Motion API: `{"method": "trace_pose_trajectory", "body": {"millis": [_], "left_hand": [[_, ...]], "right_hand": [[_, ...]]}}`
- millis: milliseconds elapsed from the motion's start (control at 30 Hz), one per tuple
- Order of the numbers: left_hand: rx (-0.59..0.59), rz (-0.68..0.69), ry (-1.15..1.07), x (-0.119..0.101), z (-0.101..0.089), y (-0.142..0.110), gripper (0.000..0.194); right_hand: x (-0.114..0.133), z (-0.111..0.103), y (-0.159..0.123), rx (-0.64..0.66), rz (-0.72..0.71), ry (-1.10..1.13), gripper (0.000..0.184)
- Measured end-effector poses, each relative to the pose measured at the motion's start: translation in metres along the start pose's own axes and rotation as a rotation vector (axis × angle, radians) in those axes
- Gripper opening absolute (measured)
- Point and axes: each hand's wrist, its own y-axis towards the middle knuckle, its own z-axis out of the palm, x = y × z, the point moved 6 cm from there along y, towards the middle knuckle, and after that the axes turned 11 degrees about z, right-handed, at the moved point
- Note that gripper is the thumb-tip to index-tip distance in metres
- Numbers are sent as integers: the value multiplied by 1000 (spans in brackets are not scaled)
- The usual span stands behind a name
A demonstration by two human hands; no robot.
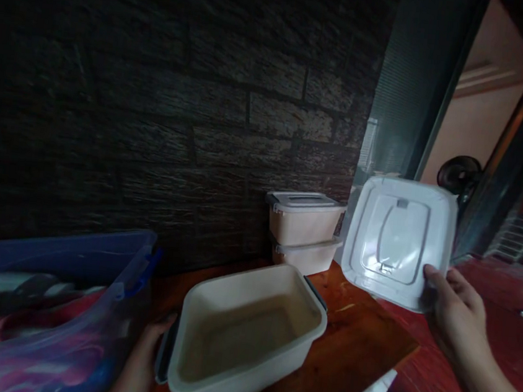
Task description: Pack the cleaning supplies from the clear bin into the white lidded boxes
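Note:
A cream plastic tub (247, 332) stands without a lid on a wooden surface (357, 349), empty inside. My left hand (144, 355) grips its left side by the dark clip handle. My right hand (457, 310) holds a white square lid (397, 241) up in the air to the right of the tub, tilted toward me, thumb on its lower right corner.
Two more cream tubs (304, 232) are stacked with a lid on top against the dark brick wall (159, 98). A blue translucent bin (49, 304) with things inside stands at the left. A doorway (485, 113) and red floor (502, 308) lie to the right.

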Motion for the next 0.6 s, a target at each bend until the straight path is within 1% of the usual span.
{"method": "trace_pose_trajectory", "body": {"millis": [67,133,200,267,367,433,533,567,600], "left_hand": [[-29,7,4,0,-3,0,25],[-49,-5,6,1,-5,-1,23],[-49,-26,6,3,-5,-1,24],[-39,-46,0,5,-3,0,27],[-57,-14,-7,0,-2,0,25],[-56,18,-9,-6,0,-2,22],[-41,52,-5,-14,6,-8,23],[-58,76,-1,-17,7,-10,24],[-71,97,4,-20,8,-13,23]], "right_hand": [[-25,-17,3,44,150,-5,24],[-48,-27,-2,95,303,-8,21],[-66,-29,-13,152,435,18,19],[-78,-23,-26,202,522,51,23],[-87,-7,-41,256,560,70,30],[-95,0,-48,255,593,59,36],[-106,-6,-56,182,624,-27,41],[-106,-9,-59,150,601,-78,39],[-104,-9,-61,172,560,-156,30]]}}
